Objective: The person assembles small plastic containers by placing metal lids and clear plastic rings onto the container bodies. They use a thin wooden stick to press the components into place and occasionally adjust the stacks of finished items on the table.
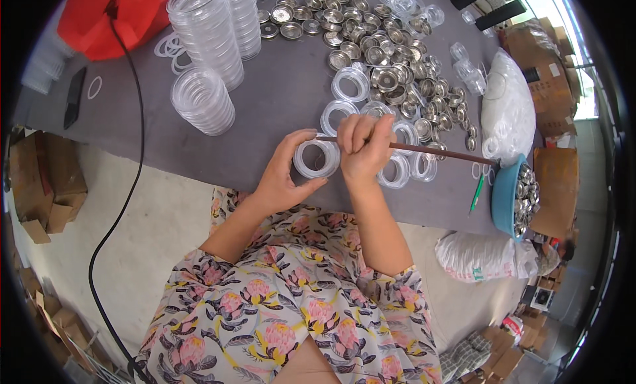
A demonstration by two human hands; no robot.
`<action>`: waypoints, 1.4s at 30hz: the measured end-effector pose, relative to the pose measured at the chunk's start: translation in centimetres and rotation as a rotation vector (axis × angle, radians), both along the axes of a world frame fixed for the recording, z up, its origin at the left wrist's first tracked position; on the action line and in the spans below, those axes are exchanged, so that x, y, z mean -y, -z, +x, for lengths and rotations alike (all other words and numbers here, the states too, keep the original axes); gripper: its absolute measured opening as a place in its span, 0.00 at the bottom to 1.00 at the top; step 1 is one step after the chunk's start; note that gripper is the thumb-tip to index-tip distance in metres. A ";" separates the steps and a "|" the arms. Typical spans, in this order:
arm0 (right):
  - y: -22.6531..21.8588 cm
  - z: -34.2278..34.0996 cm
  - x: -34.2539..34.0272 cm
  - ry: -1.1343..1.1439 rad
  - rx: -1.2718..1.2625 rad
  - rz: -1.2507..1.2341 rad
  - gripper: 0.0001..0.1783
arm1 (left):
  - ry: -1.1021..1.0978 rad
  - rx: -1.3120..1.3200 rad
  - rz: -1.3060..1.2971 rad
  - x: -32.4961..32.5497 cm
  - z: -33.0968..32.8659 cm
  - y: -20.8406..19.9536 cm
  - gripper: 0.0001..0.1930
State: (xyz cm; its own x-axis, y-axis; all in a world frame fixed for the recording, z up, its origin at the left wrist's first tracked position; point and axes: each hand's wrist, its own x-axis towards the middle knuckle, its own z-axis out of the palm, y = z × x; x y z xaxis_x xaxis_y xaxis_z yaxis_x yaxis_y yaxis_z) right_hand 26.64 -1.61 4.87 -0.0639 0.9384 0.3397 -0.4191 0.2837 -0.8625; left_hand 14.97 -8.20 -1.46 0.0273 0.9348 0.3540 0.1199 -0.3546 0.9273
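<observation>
Thumb and fingers of my left hand (278,178) are closed around a round clear plastic ring (331,166) near the table's front edge. My right hand (363,145) is wrapped around a thin brown rod (442,152) lying roughly level. The rod's left end reaches the upper rim of the held ring; its right end extends toward a blue basin. Whether its tip touches the ring, I cannot tell. Beside and behind my right hand lie several similar clear rings (350,86), some partly hidden by it. A heap of small round metal cups (377,53) spreads behind them.
Tall stacks of clear plastic rings (204,26) stand at the back left, near a red cloth (99,26) and a black cable (141,119). At right are a blue basin (503,202) of metal pieces, a green pen (476,194), scissors (482,172) and a white plastic bag (509,109).
</observation>
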 end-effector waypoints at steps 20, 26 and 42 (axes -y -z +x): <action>-1.1 0.4 0.7 0.101 0.067 -0.016 0.32 | 0.079 0.086 -0.161 0.3 -0.2 -0.4 0.40; -2.3 4.3 2.6 0.136 -0.140 -0.024 0.34 | 0.152 -0.074 -0.018 -4.3 -2.4 -2.5 0.20; -2.5 5.5 4.3 0.192 -0.107 0.077 0.34 | 0.029 -0.800 0.302 -7.6 -0.1 -6.9 0.04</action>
